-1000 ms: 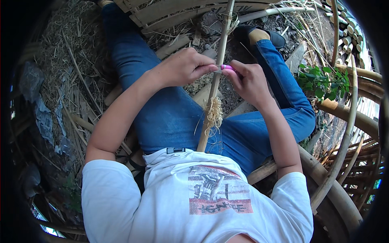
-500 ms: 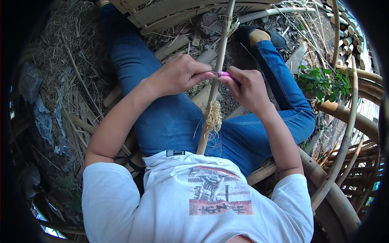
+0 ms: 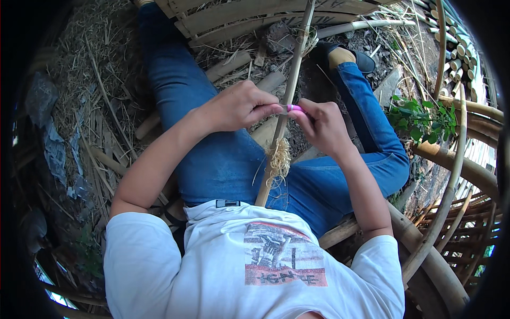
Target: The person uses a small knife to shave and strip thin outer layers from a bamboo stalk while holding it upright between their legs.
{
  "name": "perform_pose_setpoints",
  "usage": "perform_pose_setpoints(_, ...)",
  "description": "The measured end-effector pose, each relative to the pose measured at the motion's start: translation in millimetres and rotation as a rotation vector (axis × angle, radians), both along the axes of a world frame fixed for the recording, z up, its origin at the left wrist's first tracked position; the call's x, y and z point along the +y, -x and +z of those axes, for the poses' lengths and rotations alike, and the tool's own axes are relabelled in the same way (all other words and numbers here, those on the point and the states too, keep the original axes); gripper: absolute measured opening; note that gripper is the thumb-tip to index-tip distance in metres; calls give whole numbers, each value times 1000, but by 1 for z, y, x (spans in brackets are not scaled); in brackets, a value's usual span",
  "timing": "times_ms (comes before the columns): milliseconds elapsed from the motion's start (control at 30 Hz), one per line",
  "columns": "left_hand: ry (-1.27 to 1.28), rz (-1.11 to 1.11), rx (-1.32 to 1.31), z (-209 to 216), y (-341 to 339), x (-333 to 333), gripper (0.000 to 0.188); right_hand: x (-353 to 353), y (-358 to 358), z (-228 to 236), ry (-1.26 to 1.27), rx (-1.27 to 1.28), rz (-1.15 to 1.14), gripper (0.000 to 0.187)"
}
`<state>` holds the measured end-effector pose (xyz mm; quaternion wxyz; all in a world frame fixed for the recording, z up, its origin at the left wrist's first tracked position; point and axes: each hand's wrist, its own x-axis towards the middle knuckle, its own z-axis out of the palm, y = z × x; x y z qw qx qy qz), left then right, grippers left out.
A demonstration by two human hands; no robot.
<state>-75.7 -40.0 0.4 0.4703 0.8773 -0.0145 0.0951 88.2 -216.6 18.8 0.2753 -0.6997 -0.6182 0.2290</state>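
A long pale stick, apparently bamboo [image 3: 294, 74], slants between my legs from my waist toward the boards in front. My left hand [image 3: 248, 108] is closed in a pinch on the left end of a thin blade that crosses the stick. The fingers of my right hand [image 3: 325, 125] wrap round its pink handle [image 3: 294, 108], so this looks like a small knife gripped at both ends. Most of the blade is hidden by my fingers and too small to make out. Curly pale shavings [image 3: 279, 158] cling to the stick on my side of the hands.
Slatted wooden boards [image 3: 239, 24] stand at the far side. Straw and scraps [image 3: 101, 69] cover the ground to the left. On the right are a leafy green plant [image 3: 422, 118], thick bamboo poles [image 3: 459, 162] and a stack of cut bamboo [image 3: 461, 64].
Both hands have slid slightly toward me along the stick, with the knife still between them. The whole view has shifted a little.
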Motion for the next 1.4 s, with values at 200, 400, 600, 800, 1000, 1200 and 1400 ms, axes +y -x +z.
perform_pose_setpoints(200,-105,141,-64,-3,-30,29,23,51,-26,4,-167,-211,-112,29)
perform_pose_setpoints(400,-94,223,-2,-1,-42,41,23,59,-36,-6,-245,-184,-95,26)
perform_pose_setpoints(600,-18,67,-29,-4,-10,10,24,17,-7,2,-99,-137,-97,28)
perform_pose_setpoints(800,-11,221,7,-3,-51,48,26,69,-42,-3,-224,-264,-156,29)
perform_pose_setpoints(1000,75,94,111,-1,-24,27,26,39,-20,-1,-76,-59,-108,27)
perform_pose_setpoints(1200,27,12,17,2,6,-4,24,0,11,9,8,3,-84,27)
perform_pose_setpoints(1400,-37,225,8,-1,-44,43,23,62,-32,-1,-214,-184,-177,28)
